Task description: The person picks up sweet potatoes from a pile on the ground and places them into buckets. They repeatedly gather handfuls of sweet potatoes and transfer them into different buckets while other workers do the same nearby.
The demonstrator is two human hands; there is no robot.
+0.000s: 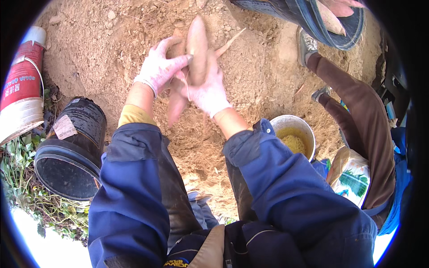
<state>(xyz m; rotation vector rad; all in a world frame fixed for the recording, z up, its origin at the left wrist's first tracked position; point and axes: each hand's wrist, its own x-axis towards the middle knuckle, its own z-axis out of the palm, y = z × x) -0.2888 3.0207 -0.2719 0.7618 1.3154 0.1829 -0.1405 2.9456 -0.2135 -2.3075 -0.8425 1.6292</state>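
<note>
Both of my hands wear pale pink-stained gloves and come together over the soil around a small cluster of sweet potatoes. A long, dusty sweet potato [197, 47] points away from me, and my right hand [209, 93] is closed around its near end. My left hand [157, 67] grips the cluster from the left, its thumb against the long one. Below my left hand another reddish sweet potato [177, 107] hangs, partly covered by the fingers. A thin root [230, 43] sticks out to the right. My fingers hide where the pieces join.
On the left lie a black bucket [67, 161] and a red-and-white bucket [24, 85], beside green vines [27, 178]. A white bucket [313, 134] with yellow contents stands right. A dark tub [355, 38] holds sweet potatoes. Another person's brown trouser leg [357, 98] extends nearby.
</note>
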